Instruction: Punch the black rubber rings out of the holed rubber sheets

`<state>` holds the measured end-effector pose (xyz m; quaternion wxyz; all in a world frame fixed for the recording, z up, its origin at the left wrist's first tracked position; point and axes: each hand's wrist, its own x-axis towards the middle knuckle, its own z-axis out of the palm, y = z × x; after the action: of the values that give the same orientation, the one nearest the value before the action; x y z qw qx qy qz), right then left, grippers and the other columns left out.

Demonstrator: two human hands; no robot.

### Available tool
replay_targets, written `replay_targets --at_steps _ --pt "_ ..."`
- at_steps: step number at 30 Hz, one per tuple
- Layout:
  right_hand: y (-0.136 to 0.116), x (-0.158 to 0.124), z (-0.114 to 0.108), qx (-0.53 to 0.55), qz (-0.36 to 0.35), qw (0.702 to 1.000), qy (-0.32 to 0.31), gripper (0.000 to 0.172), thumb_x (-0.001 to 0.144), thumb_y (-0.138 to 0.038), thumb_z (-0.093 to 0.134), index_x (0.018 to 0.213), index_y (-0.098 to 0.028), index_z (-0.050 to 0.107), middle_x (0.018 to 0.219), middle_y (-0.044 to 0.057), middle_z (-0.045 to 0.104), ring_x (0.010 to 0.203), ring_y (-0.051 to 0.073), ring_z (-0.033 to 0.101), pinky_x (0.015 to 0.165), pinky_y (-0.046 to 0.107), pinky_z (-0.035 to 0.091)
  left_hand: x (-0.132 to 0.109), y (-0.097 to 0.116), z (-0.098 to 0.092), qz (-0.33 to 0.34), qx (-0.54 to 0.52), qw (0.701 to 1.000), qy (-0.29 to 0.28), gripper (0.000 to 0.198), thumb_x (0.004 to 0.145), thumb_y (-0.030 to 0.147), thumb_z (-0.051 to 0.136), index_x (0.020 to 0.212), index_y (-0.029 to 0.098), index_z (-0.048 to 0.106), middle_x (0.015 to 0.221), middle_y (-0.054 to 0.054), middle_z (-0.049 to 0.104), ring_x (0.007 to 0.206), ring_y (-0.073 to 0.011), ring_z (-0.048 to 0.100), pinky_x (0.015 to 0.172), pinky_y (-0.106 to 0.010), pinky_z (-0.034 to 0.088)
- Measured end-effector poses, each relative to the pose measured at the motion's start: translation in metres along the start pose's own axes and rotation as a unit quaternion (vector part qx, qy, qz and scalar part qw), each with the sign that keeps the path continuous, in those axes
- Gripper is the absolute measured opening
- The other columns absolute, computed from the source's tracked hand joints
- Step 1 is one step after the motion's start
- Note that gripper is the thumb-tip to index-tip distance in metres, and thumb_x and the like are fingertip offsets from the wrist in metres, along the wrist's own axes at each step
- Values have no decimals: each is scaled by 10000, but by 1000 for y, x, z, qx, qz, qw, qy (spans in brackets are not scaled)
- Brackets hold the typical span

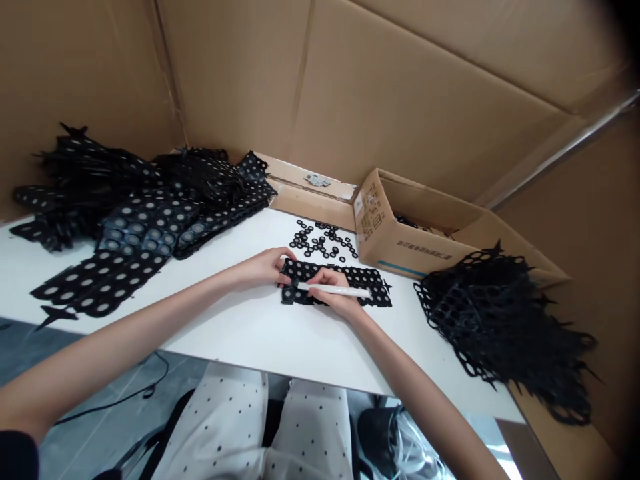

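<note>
A flat black sheet (pixel 373 275) with rows of pale round spots lies on the white table in front of me. My left hand (pixel 267 268) is at the sheet's left end, fingers closed on its edge. In my right hand (pixel 336 288) is a slim white pen-shaped tool (pixel 345 291), held like a pencil across the sheet. Its tip points left, close to my left fingers; what exactly it touches is too small to tell. Small black rings (pixel 323 241) lie scattered just behind the sheet.
At the left is a heap of similar spotted black sheets (pixel 145 220). A cardboard box (pixel 400 240) holding black pieces stands behind on the right. Black webs with open holes (pixel 500 320) are piled at the right. Cardboard walls (pixel 380 93) enclose the white table (pixel 240 340).
</note>
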<state>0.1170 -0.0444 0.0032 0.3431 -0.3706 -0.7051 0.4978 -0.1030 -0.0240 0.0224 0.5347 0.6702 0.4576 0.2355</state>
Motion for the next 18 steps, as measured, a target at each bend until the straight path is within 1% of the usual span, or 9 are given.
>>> replay_targets --at_steps 4,7,9,13,18 --pt "0 1 0 0 -3 1000 3 177 711 -305 654 785 -161 581 681 25 624 545 126 535 490 204 380 -2 1 4 -4 36 997 67 496 580 226 662 1043 174 493 514 79 490 480 -90 456 485 -183 305" --pt "-1 1 1 8 5 1000 9 177 711 -307 653 782 -161 583 681 28 628 551 133 547 492 209 390 -3 4 5 1 67 992 109 469 557 220 678 998 171 525 519 76 489 492 -90 463 502 -186 315" --pt "-1 1 1 10 7 1000 14 184 710 -313 656 787 -164 581 689 30 635 569 142 562 506 215 405 -3 5 5 -1 70 989 129 492 536 213 691 996 172 522 542 69 507 519 -99 487 514 -188 328" --pt "0 0 1 5 4 1000 9 190 728 -315 651 820 -166 577 729 36 645 615 149 579 539 220 421 -2 2 8 -4 32 988 148 540 526 211 682 1021 176 469 589 61 525 553 -111 516 511 -189 347" --pt "-1 0 5 -33 -1 999 14 208 747 -350 637 802 -161 571 713 18 606 581 116 525 508 198 378 -5 5 12 -2 -8 989 150 492 542 171 624 981 192 401 579 76 507 514 -92 489 478 -172 329"
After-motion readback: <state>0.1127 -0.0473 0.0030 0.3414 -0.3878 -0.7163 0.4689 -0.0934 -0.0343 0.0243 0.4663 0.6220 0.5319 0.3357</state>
